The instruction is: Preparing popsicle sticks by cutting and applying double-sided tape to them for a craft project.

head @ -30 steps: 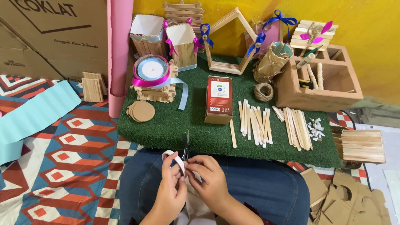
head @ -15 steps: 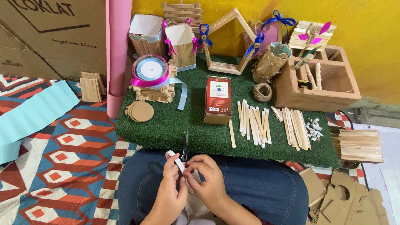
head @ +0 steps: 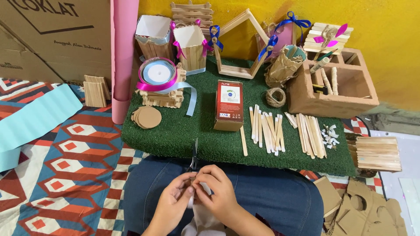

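Closer together now, both hands [head: 197, 189] grip upright black scissors [head: 194, 154], tips pointing away.

A green turf mat [head: 175, 131] lies on a patterned rug [head: 65, 175] and carries a red box [head: 229, 105], loose craft sticks [head: 267, 129], a twine ball [head: 276, 96], cardboard discs [head: 147, 117] and a clay organizer [head: 332, 89]. At its back stand stick-built cups [head: 190, 50] and a house frame [head: 240, 48]. A stick stack [head: 378, 153] sits just beside its right edge.
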